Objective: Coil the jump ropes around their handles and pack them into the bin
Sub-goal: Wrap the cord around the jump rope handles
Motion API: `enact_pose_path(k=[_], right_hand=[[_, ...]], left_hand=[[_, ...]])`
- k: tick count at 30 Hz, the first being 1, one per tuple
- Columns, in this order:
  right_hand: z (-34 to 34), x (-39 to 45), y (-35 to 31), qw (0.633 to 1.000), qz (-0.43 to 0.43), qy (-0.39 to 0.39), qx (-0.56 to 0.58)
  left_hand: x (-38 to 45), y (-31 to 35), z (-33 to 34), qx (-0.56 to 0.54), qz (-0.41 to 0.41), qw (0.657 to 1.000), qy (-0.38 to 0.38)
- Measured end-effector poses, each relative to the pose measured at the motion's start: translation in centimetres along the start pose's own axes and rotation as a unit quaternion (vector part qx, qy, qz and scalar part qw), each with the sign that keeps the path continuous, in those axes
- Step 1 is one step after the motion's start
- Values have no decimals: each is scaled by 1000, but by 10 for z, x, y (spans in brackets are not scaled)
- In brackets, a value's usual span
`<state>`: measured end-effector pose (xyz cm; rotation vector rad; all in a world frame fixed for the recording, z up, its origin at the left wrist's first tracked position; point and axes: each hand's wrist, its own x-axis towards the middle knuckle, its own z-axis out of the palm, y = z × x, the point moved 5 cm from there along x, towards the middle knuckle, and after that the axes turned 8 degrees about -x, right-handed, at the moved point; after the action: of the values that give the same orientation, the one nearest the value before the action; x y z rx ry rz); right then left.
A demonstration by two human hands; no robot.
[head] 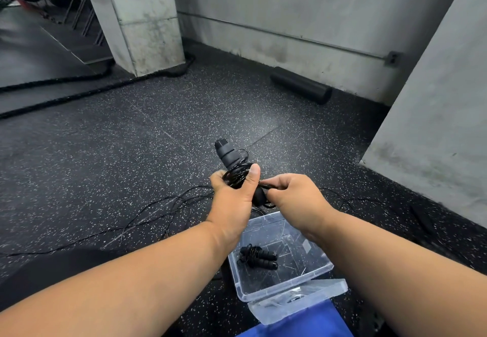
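My left hand (233, 197) grips the black jump rope handles (225, 153), which stick up and away from me, with thin black cord wound around them under my thumb. My right hand (292, 194) pinches the loose end of that cord just right of the handles. Below my hands a clear plastic bin (320, 270) sits on the floor; one coiled black jump rope (259, 256) lies inside it. More loose black cord (163, 206) trails over the floor to the left and right of my hands.
The bin's clear lid (297, 302) lies against its near side, over something blue (311, 323). A black foam roller (300, 85) rests by the far wall. A thick black battle rope (79, 94) runs around a concrete pillar (142, 20). A wall stands at the right.
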<state>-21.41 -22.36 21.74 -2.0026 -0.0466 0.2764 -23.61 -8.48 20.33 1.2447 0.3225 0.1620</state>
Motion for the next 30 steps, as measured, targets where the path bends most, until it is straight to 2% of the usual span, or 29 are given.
enact_pose_path(k=[2, 5, 7, 11, 15, 18, 22, 25, 30], right_hand=[[2, -1, -2, 996, -42, 15, -82], [0, -3, -8, 964, -107, 42, -241], [1, -7, -8, 957, -116, 33, -263], [0, -7, -2, 971, -99, 56, -210], [-3, -6, -1, 989, -66, 98, -89], [-1, -3, 3, 995, -33, 90, 33], [-4, 1, 4, 991, -11, 70, 113], [-7, 1, -6, 992, -32, 13, 118], [-10, 5, -7, 996, -49, -68, 26]], left_hand=[[-1, -2, 0, 12, 4, 1000, 12], [2, -4, -1, 37, 11, 999, 18], [2, -3, 0, 52, 26, 998, 14], [2, 0, 3, 88, 73, 993, -8], [5, 3, 8, 110, 95, 988, -51], [6, 1, 9, 100, 88, 990, -47], [10, 2, 6, 68, 79, 994, -39], [10, 8, 4, 60, 74, 995, -37], [7, 10, -3, 66, 63, 995, -42]])
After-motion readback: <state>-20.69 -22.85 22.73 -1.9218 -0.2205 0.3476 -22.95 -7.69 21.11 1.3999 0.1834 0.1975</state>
